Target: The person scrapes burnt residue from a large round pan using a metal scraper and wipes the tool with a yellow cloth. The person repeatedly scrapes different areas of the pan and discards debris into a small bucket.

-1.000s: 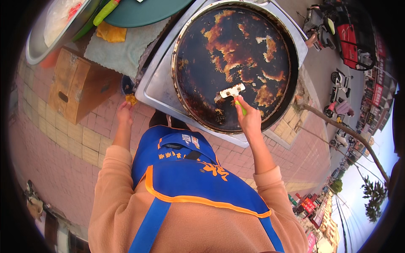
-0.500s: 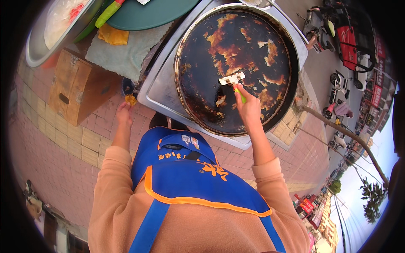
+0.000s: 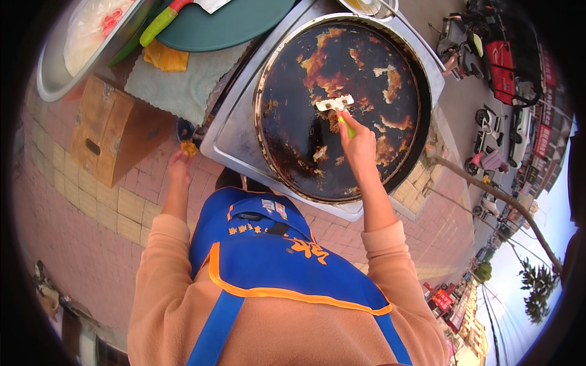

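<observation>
My right hand is wrapped round the green handle of a scraper. The scraper's pale, wide head rests on the dark bottom of a big round pan. Browned, crusty residue is stuck in patches over the pan, with a glossy dark strip just left of the handle. Down at the left, beside the stove's corner, my left hand pinches a small crumpled yellow-orange piece; whether it is cloth or food I cannot tell. A dark blue container sits right behind that piece, partly hidden.
The pan stands on a metal stove top. Left of it are a grey cloth, a folded yellow cloth, a green round board with a green-handled knife, a metal basin and a wooden box.
The scraper and my right hand have moved a little farther away across the pan. My left hand keeps its hold on the yellow-orange piece, nearly still. The whole view has shifted slightly.
</observation>
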`<state>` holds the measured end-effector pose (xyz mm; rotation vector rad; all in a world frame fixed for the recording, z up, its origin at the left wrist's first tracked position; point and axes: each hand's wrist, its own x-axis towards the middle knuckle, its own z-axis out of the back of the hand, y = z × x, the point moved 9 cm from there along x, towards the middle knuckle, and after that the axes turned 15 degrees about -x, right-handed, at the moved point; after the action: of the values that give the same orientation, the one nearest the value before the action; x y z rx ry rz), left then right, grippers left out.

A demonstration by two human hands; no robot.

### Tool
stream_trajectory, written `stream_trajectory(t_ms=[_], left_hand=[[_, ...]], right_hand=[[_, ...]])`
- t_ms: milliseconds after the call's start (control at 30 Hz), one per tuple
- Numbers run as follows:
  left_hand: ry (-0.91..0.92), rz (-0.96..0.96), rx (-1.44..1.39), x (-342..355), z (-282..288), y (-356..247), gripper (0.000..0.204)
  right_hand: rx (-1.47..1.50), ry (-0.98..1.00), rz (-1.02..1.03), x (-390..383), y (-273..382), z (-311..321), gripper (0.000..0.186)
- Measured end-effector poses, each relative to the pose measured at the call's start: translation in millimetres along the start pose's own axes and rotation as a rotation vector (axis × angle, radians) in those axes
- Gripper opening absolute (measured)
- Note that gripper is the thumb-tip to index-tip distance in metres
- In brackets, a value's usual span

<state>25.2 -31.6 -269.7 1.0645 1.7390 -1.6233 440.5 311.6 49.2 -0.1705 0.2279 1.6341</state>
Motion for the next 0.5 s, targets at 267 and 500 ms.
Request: stream_trajectory(t_ms=[267,500], left_hand=[[-0.018,-0.004,0.01,1,-1,-3,0.028],[0.004,-0.008,0.002,9,1,-3,0.028]], right_hand=[[0.009,-0.041,0.018,29,13,4,0.03],[0.009,-0.057,0.008,53,24,11,0.03]])
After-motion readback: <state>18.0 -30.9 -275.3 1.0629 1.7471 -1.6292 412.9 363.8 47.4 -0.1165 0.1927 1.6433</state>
